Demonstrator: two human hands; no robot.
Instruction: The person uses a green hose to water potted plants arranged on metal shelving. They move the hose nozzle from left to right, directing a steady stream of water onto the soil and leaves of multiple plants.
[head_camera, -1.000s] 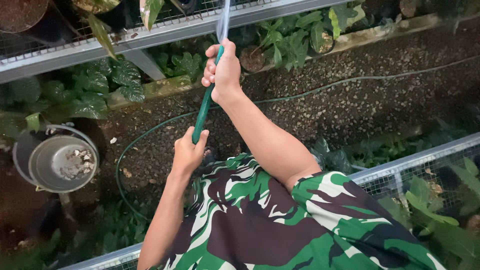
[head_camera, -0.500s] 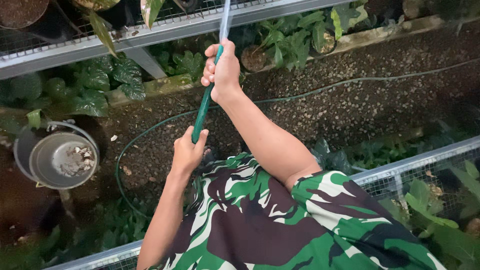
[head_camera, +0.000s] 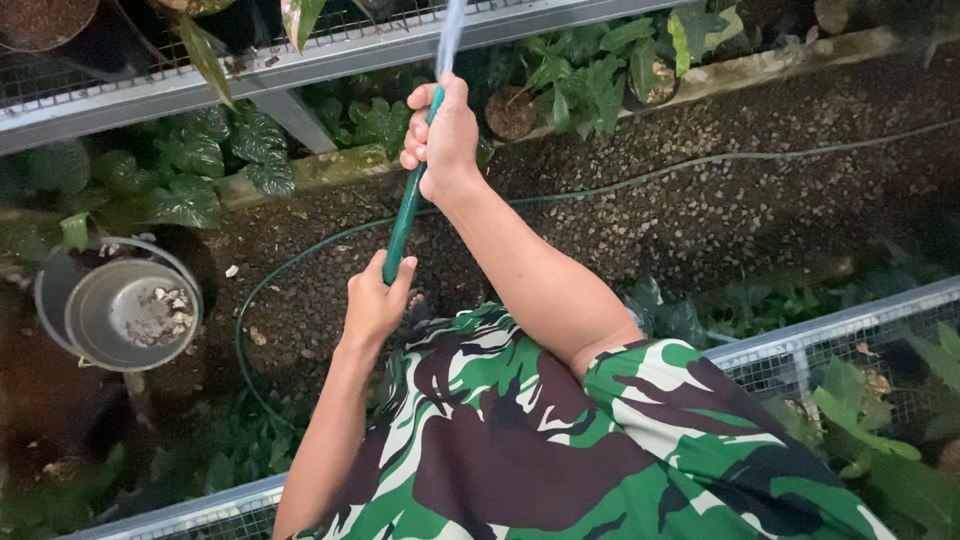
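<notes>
Green hose (head_camera: 403, 222), held upright above the gravel path (head_camera: 700, 200): right hand (head_camera: 443, 140) clasps its upper end, left hand (head_camera: 375, 300) its lower; a blurred water jet (head_camera: 450, 25) apparently leaves the tip.

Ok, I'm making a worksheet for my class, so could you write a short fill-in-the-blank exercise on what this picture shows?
1. Both hands grip a thin ____ garden hose.
2. The right hand holds the hose ____ the left hand.
3. The round grey metal bucket stands to the person's ____.
4. The person's shirt has a ____ pattern.

Missing words: green; above; left; camouflage
</notes>
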